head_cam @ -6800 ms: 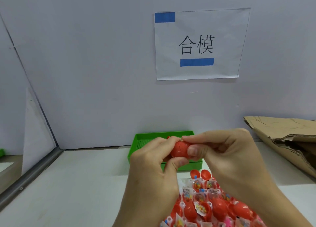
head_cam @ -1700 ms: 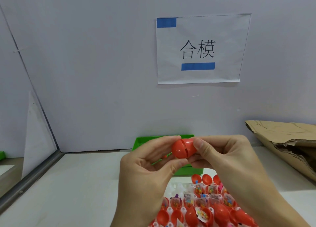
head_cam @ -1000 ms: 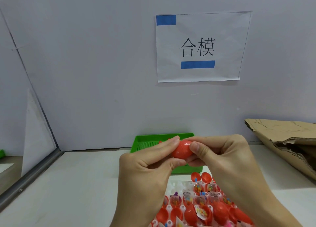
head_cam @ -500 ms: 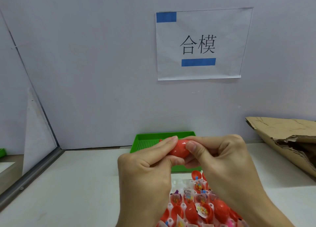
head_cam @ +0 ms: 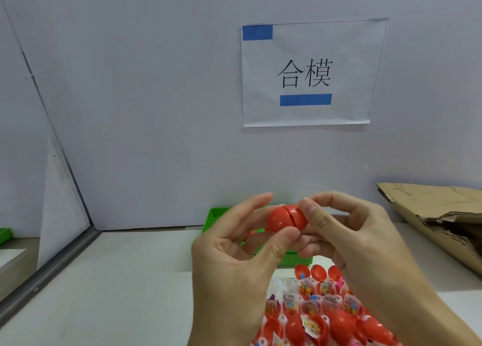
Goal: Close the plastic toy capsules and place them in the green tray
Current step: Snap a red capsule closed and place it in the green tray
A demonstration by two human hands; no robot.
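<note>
Two hands meet just in front of the green tray (head_cam: 217, 215) in the head view: the left hand (head_cam: 234, 262) and the right hand (head_cam: 347, 244) each pinch one end of a red capsule (head_cam: 286, 219), fingers clamped on it, a dark seam showing between its halves. The closing step looks nearly done; next I judge it needs a final squeeze until that seam shuts, then a short reach forward to set it in the tray, while the open capsules (head_cam: 320, 317) wait nearer the person than the tray.
</note>
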